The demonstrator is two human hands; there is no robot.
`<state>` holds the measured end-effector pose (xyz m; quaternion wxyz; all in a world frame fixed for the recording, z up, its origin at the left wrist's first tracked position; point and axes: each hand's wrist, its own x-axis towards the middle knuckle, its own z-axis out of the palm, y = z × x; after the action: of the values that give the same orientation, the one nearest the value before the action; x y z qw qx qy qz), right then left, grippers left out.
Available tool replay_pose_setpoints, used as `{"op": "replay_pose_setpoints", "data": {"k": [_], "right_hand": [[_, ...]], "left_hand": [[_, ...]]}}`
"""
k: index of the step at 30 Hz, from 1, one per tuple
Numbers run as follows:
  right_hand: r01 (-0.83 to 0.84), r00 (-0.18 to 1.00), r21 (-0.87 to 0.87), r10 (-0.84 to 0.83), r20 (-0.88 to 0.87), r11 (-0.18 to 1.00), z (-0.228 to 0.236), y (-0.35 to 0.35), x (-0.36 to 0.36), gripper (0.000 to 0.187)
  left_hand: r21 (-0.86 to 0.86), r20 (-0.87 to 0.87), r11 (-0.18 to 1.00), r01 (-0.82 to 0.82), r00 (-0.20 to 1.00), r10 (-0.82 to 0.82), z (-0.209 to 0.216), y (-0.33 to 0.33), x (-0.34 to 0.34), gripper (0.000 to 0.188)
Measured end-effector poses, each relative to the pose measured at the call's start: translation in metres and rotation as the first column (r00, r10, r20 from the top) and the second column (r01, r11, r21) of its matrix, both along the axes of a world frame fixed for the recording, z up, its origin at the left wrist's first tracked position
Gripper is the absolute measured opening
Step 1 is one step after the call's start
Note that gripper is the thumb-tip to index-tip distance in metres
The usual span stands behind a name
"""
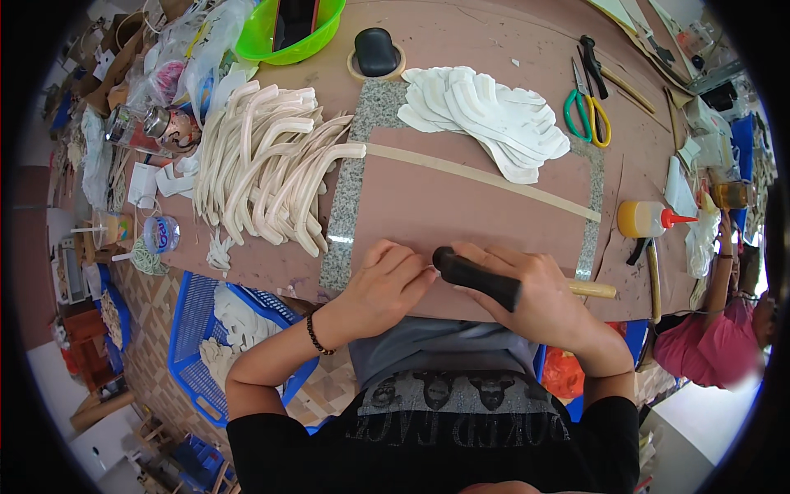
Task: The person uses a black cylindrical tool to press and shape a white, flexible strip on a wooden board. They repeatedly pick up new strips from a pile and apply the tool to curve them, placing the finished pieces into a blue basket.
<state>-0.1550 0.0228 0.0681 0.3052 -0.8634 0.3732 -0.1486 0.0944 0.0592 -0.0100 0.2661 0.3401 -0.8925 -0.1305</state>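
Note:
My right hand grips a hammer close to its long black head. Its wooden handle shows on the far side of my wrist, pointing right. Beside the hammer's rounded end, my left hand is closed with the fingertips pinched together. What those fingers hold, if anything, is hidden. Both hands are at the near edge of a brown work board framed by speckled stone strips. To the left lies a heap of cream curved strips. Beyond the board is a pile of white curved flat pieces.
Scissors with green and yellow handles lie right, near another hammer. A yellow bottle has a red nozzle. A green bowl and black rounded block stand far. A blue basket is below left. Another person's pink sleeve shows right.

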Motion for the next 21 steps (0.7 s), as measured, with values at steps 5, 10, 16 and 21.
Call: {"op": "replay_pose_setpoints", "data": {"k": [5, 10, 16, 21], "right_hand": [[0.005, 0.999, -0.006, -0.006, -0.047, 1.000, -0.007, 0.000, 0.003, 0.056], [0.009, 0.999, -0.033, -0.010, -0.032, 0.999, -0.008, 0.000, 0.005, 0.051], [0.016, 1.000, -0.073, -0.016, 0.004, 0.997, -0.004, -0.002, 0.008, 0.048], [0.008, 1.000, -0.067, -0.010, -0.026, 0.998, -0.011, -0.002, 0.008, 0.047]], "left_hand": [[0.087, -0.127, 0.981, -0.171, 0.975, 0.182, -0.004, 0.003, 0.002, 0.024], [0.041, -0.066, 0.996, -0.078, 0.995, 0.081, -0.005, 0.002, 0.005, 0.023], [-0.067, 0.153, 0.996, -0.056, 0.986, 0.066, 0.008, 0.011, -0.003, 0.024], [0.044, -0.037, 0.947, -0.320, 0.946, 0.321, 0.004, 0.018, -0.005, 0.023]]}}
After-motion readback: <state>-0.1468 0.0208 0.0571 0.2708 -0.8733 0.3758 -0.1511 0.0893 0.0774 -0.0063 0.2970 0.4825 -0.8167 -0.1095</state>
